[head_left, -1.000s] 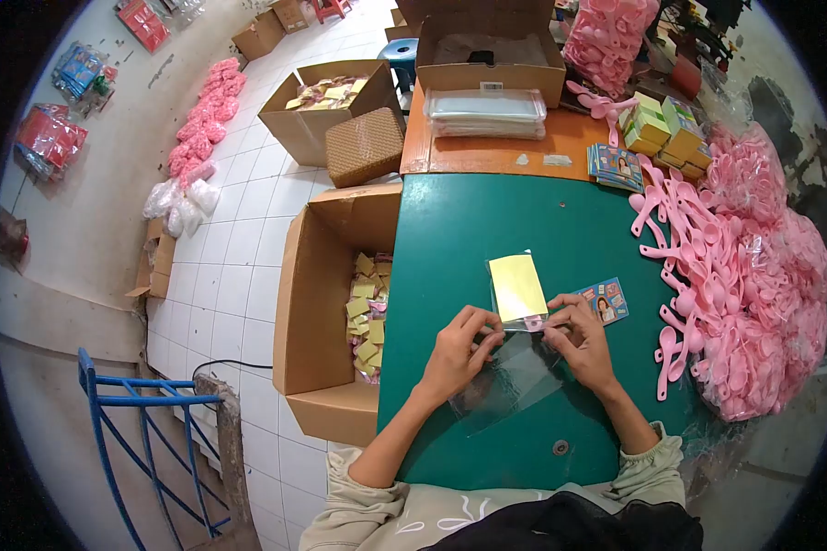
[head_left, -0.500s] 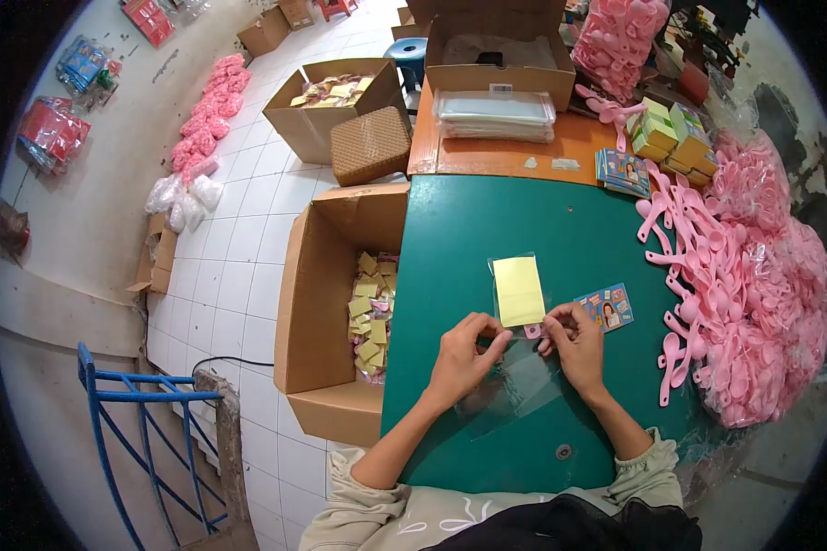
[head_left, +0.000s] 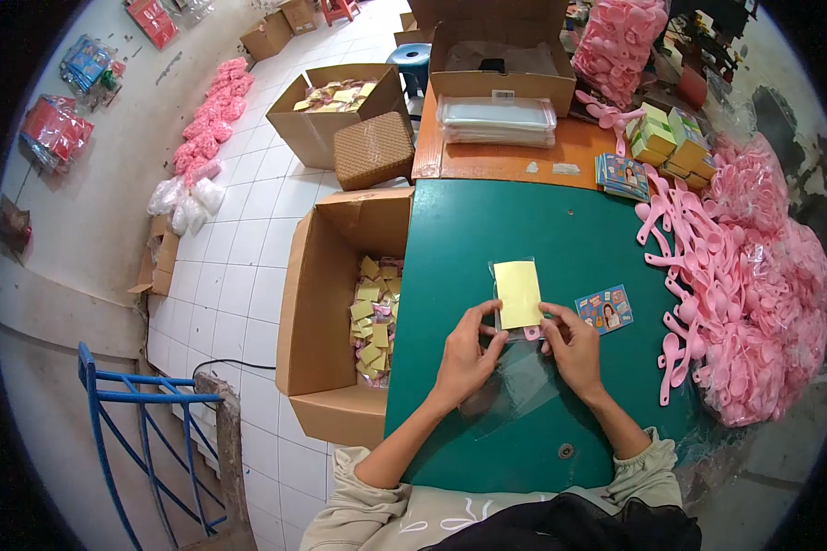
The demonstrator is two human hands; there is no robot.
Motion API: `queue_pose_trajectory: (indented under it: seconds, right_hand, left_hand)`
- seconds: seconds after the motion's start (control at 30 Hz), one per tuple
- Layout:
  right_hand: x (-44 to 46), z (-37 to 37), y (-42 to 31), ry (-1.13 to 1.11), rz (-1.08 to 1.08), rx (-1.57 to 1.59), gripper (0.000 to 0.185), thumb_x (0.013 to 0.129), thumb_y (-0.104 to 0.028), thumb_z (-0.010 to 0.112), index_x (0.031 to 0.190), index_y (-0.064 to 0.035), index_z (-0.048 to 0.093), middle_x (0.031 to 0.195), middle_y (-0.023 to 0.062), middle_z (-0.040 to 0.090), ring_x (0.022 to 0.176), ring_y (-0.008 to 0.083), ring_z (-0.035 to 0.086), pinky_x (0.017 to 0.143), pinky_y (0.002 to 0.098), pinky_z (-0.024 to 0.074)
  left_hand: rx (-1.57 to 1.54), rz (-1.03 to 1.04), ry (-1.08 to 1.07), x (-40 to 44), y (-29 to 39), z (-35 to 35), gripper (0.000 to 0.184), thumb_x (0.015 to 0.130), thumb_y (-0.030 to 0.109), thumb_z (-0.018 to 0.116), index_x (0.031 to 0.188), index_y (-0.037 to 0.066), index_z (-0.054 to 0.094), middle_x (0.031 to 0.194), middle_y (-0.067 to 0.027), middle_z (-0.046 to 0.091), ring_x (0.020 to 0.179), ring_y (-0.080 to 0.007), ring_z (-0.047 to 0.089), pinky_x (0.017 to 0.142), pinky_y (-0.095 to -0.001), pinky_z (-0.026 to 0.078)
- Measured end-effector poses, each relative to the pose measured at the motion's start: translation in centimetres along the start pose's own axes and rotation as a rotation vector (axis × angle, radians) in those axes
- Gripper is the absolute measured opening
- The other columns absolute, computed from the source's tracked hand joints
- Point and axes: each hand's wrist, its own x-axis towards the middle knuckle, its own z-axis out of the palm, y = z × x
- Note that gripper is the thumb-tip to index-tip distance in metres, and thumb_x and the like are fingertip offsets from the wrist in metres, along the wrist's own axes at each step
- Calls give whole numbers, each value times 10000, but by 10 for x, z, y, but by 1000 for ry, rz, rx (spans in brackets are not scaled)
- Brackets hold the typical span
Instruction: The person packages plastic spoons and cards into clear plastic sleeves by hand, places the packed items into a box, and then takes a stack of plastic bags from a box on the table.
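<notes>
A clear bag (head_left: 512, 334) between my hands, at the green table (head_left: 450, 239).
My left hand (head_left: 469, 361) and right hand (head_left: 572, 351) pinch its lower sides; inside is a yellow card (head_left: 520, 294), a pink tip (head_left: 531, 333) showing below; one blue picture card (head_left: 605, 309) lies near my right hand; pink spoons (head_left: 753, 312) are heaped farther right.

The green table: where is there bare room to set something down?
A wide bare patch lies on the green table between the orange tabletop and the yellow card, left of the pink spoons. A smaller one lies between the left hand and the open carton. Crowded: the right edge under the spoons, and around the right hand, beside the blue card.
</notes>
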Motion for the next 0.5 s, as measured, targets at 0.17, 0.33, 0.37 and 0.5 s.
queue_pose_trajectory:
  seconds: [0.17, 0.33, 0.37, 0.5]
  right_hand:
    - [12, -40, -6, 71, -336, -418, 174, 821, -15, 557, 981, 2, 623, 813, 99, 586, 673, 178, 575, 599, 288, 461]
    - [24, -130, 11, 294, -384, -721, 263, 749, 41, 549, 1001, -11, 603, 898, 157, 574, 871, 317, 568, 785, 375, 448]
    - [26, -146, 20, 310, -373, -783, 282, 745, 48, 546, 1016, -14, 595, 910, 155, 576, 898, 322, 561, 812, 379, 441]
    - [55, -165, 36, 212, -528, -799, 338, 733, 63, 548, 1061, -17, 565, 966, 137, 582, 966, 331, 536, 871, 389, 423]
  left_hand:
    - [-13, -15, 19, 2, -12, -31, 478, 845, 63, 582, 1304, 78, 451, 1173, -64, 557, 832, -105, 561, 576, -225, 499]
    - [750, 192, 410, -4, -9, -111, 359, 808, 46, 582, 1160, 22, 519, 1131, -153, 548, 942, -275, 558, 825, -387, 458]
    - [782, 117, 417, -5, -2, -109, 334, 812, 62, 586, 1138, 20, 525, 1110, -154, 548, 946, -282, 551, 832, -392, 451]
    - [642, 110, 131, -3, 22, -58, 284, 830, 155, 613, 1063, 14, 535, 1025, -185, 520, 921, -331, 547, 805, -407, 451]
